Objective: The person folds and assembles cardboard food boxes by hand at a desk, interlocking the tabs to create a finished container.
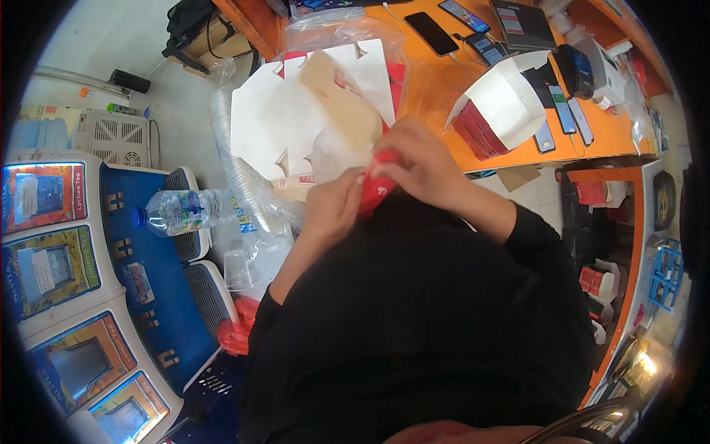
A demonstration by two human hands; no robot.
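In the head view, a flat red-and-white carton blank (347,118) is held up in front of the chest, above the edge of the orange surface (592,137). The left hand (334,206) is closed on its lower red edge, and the right hand (418,164) is clamped on the same red part just beside it, fingers curled over the fold. The blank is judged to be light, thin card: stiff enough to hold its shape, yet easily creased or torn at the cut tabs, so it is best gripped near the fold lines and not by the loose white flaps.

On the surface, an open white box (506,100) filled with red packs is seen near the right hand, with several phones (433,33) lying beyond it. A clear plastic bag (336,29) lies behind the blank. To the left, a water bottle (181,209) rests on a blue machine top (148,274), and a sleeve of clear cups (237,170) leans close to the left forearm, crowding that side.
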